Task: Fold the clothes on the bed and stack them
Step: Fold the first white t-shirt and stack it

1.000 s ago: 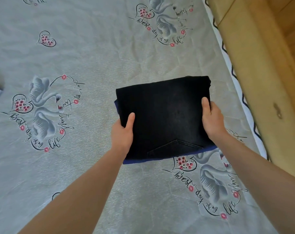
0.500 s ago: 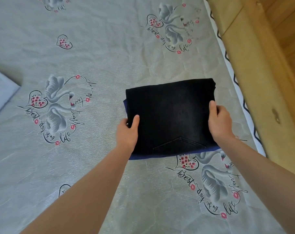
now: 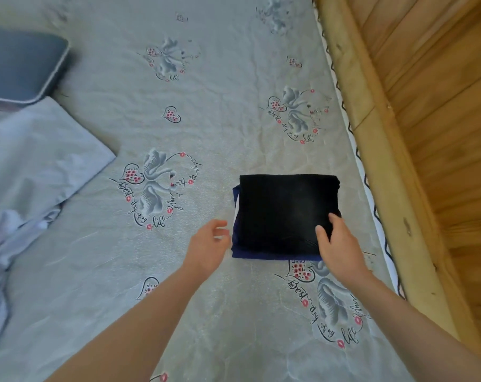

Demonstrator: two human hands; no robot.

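A folded black denim garment [image 3: 286,213] lies on a folded dark blue cloth [image 3: 261,255] on the grey swan-printed bed [image 3: 206,119], near the bed's wooden side wall [image 3: 415,133]. The right hand [image 3: 341,245] rests on the black garment's near right corner, fingers lightly curled over it without clearly gripping. The left hand [image 3: 209,244] hovers just left of that garment, fingers relaxed and holding nothing

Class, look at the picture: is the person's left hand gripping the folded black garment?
No. The left hand hangs open beside the stack, clear of the black garment, which only the right hand touches.
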